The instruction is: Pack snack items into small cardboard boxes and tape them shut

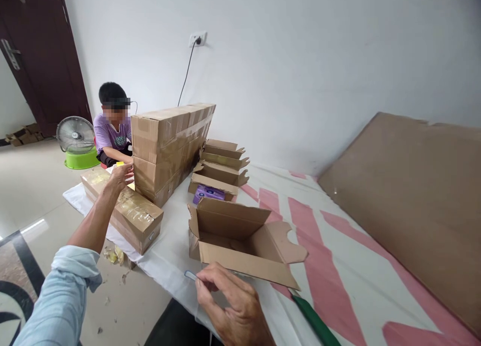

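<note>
Two bare hands over a cloth-covered worktop, with cardboard cartons arranged around them. In the foreground we see the right hand pinching a slim pale-blue strip between thumb and forefinger; its material is too small in the view for us to tell. Just beyond this hand stands the unlidded corrugated carton, its flaps folded outward and its mouth facing up. We note the governing relation here: the carton's long axis runs from left to right, its right end slanting slightly toward us, and its near long flap lies directly past the right knuckles. The right hand is therefore much the nearer of the two, while the pinched strip points leftward, toward a spot below the carton's near left corner.

The left hand reaches well apart, out to the far left, above the taped carton and beside the near end of the stacked cartons. Its fingers are partly bent. A small yellow piece shows at them, though we cannot tell whether it is gripped or whether the fingertips touch the stack.

Behind the unlidded carton we find further empty cartons and a purple packet, all resting on the pink-and-white cloth. Past the stack sits a co-worker in a purple shirt, and a large cardboard sheet stands at the right.
</note>
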`<action>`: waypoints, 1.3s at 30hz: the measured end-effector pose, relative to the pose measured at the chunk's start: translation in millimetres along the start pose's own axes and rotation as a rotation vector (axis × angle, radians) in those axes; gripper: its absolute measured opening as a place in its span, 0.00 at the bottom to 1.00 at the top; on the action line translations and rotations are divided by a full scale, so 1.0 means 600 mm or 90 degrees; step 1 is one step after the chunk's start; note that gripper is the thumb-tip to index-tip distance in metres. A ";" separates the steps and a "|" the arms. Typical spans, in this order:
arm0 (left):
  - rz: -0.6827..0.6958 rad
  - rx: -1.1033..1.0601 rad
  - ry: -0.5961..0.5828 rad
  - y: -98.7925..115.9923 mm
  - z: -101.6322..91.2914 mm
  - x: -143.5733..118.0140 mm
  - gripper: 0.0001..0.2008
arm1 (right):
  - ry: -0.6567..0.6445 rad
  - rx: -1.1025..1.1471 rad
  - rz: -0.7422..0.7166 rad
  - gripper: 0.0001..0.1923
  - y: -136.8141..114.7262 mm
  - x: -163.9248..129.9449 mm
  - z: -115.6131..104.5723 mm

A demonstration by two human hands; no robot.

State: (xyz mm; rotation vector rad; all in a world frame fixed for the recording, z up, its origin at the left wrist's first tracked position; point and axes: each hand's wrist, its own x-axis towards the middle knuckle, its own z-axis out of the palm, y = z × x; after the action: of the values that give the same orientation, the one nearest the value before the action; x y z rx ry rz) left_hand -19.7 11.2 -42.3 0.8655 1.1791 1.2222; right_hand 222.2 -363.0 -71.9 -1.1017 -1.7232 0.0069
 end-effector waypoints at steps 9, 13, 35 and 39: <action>0.000 0.023 0.007 0.002 0.006 -0.021 0.13 | 0.012 0.019 0.022 0.12 0.000 0.000 0.002; 0.022 0.028 0.034 0.010 0.017 -0.039 0.13 | 0.013 0.081 0.099 0.11 -0.006 0.006 -0.001; 0.145 0.191 -0.472 -0.098 0.058 -0.446 0.21 | -0.012 0.389 0.456 0.16 0.000 0.037 0.000; 0.167 0.206 -0.460 -0.100 0.053 -0.444 0.22 | -0.016 0.373 0.451 0.16 0.000 0.040 0.009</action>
State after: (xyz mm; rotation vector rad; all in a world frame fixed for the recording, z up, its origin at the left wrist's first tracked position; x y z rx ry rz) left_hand 39.5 -257.2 -40.1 1.5823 0.6844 0.8007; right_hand 217.5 -344.6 -56.4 -1.1888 -1.1487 0.9085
